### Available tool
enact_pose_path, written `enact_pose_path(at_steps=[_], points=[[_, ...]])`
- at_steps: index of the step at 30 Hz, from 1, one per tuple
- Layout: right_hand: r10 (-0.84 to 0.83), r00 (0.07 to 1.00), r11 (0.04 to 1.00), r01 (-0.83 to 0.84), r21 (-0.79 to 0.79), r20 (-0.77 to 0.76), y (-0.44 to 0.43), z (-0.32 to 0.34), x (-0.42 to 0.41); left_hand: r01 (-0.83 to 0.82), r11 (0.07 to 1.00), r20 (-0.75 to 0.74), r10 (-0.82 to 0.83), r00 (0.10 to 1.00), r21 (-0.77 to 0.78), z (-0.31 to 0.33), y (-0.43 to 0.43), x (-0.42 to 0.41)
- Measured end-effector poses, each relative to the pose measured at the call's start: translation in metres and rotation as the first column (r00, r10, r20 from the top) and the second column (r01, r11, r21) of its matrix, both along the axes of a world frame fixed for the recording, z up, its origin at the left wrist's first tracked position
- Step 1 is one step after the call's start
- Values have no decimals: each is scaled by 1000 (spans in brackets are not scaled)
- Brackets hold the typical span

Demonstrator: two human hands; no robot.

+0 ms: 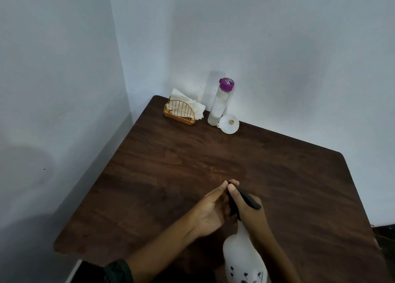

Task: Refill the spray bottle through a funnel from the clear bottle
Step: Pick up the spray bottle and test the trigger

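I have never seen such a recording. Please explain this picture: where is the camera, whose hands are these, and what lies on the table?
There is no machine here. A person wears a camera on the head, and it looks down at their own hands. The left hand and the right hand both hold the black spray head of a white spray bottle. On the brown table, near the wall, there are a clear bottle with a purple cap, a white funnel and a napkin holder.
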State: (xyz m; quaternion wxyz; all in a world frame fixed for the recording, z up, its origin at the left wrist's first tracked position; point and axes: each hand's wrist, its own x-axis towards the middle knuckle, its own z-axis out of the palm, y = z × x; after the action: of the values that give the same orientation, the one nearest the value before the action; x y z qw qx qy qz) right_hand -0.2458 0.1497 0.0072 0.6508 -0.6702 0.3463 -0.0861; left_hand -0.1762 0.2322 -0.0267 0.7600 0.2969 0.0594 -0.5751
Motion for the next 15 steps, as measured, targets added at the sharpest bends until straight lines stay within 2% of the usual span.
enact_pose_path(at_steps=[4,6,9,15], points=[[-90,994,996,91,12,-55,8,-12,-8,50,998,-35,-49,998,36,-19,3,-10],[-55,997,998,56,17,-60,7,-14,-12,27,998,-96,-21,995,63,-24,3,-12],[19,997,1000,-18,15,-76,7,-11,-17,18,993,-100,-6,995,117,-29,4,-17],[-38,996,999,35,-40,-77,7,-13,-16,4,998,-109,3,994,68,-36,3,-18]])
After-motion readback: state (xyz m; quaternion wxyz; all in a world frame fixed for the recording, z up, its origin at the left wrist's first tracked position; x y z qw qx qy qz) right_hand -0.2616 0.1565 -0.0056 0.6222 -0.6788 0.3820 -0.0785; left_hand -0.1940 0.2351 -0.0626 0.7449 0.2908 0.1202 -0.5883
